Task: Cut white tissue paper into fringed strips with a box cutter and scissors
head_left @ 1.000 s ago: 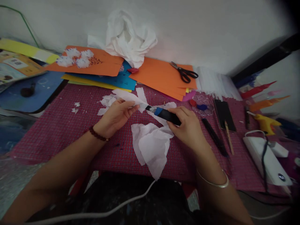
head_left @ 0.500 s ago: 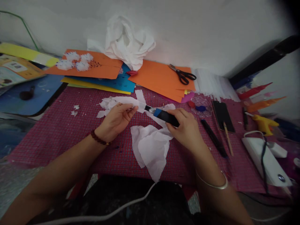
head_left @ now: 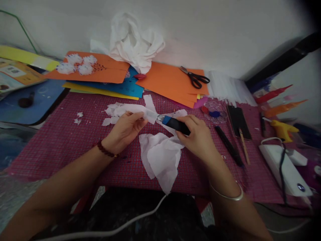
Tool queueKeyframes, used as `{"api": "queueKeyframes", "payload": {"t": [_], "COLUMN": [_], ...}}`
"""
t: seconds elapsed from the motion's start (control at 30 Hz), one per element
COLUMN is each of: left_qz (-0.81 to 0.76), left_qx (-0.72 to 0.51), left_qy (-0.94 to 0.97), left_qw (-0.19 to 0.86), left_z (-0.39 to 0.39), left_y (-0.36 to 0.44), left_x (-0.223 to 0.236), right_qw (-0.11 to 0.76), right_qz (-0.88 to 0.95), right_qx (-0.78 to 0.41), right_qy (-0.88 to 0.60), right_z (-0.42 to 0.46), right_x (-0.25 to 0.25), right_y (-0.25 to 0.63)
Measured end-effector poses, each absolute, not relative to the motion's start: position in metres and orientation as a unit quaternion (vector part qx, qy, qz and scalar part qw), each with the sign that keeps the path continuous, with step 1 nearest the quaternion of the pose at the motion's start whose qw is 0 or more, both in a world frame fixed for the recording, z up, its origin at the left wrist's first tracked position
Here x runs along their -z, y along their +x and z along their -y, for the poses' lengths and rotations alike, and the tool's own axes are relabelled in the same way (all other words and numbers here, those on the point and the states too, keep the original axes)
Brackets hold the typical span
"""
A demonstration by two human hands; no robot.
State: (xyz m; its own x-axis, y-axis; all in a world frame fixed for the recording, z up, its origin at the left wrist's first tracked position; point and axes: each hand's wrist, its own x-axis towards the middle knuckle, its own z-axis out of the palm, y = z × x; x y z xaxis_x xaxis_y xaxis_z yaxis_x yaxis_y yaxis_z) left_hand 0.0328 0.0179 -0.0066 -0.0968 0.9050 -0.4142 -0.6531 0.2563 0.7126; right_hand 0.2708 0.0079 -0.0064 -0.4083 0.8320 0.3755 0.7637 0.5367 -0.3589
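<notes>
My left hand [head_left: 128, 130] pinches a strip of white paper [head_left: 130, 108] between thumb and fingers, with the strip reaching right. Wrapped in my right hand [head_left: 198, 135] is a black-and-blue stapler [head_left: 177, 124], its metal front end [head_left: 160, 117] pointing left at the strip's end. The strip meets the stapler's tip; whether it lies between the jaws is hard to make out. Below the stapler, a crumpled white paper piece [head_left: 163, 155] lies on the checked tablecloth [head_left: 120, 177]. Other white paper strips [head_left: 149, 103] lie behind and under my hands.
Orange sheets [head_left: 163, 82] with black scissors [head_left: 194, 77] lie at the back, beside crumpled white paper [head_left: 135, 43]. To the right are a black marker [head_left: 228, 144], a phone [head_left: 238, 122], a wooden stick [head_left: 243, 147], a yellow glue gun [head_left: 283, 130] and a white power strip [head_left: 283, 170].
The stapler has shifted slightly left towards the paper strip. The black part formerly showing ahead of its metal front is now covered by the paper. Both hands keep their grip.
</notes>
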Motion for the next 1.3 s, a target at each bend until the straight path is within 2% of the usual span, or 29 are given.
{"api": "queueKeyframes", "payload": {"t": [0.17,0.47,0.6,0.83,1.03,1.3], "left_qz": [-0.422,-0.440,-0.438,-0.434,-0.433,-0.427], "left_qx": [-0.600,-0.545,-0.546,-0.458,-0.477,-0.471], "left_qy": [0.172,0.337,0.356,0.379,0.407,0.387], "left_qw": [0.658,0.629,0.619,0.677,0.648,0.667], "left_z": [-0.016,-0.015,-0.017,-0.020,-0.023,-0.020], "left_y": [0.035,0.033,0.030,0.014,0.008,0.019], "left_x": [0.009,0.018,0.017,0.004,0.001,0.009], "right_qw": [0.263,0.266,0.275,0.283,0.307,0.310], "right_qz": [0.836,0.840,0.845,0.858,0.850,0.848], "right_qx": [-0.063,-0.077,-0.076,-0.095,-0.102,-0.121], "right_qy": [-0.477,-0.467,-0.452,-0.418,-0.417,-0.413], "right_z": [-0.009,-0.007,-0.009,-0.013,-0.015,-0.014], "right_x": [0.008,0.006,0.006,0.005,0.004,0.004], "right_y": [0.272,0.270,0.275,0.286,0.292,0.286]}}
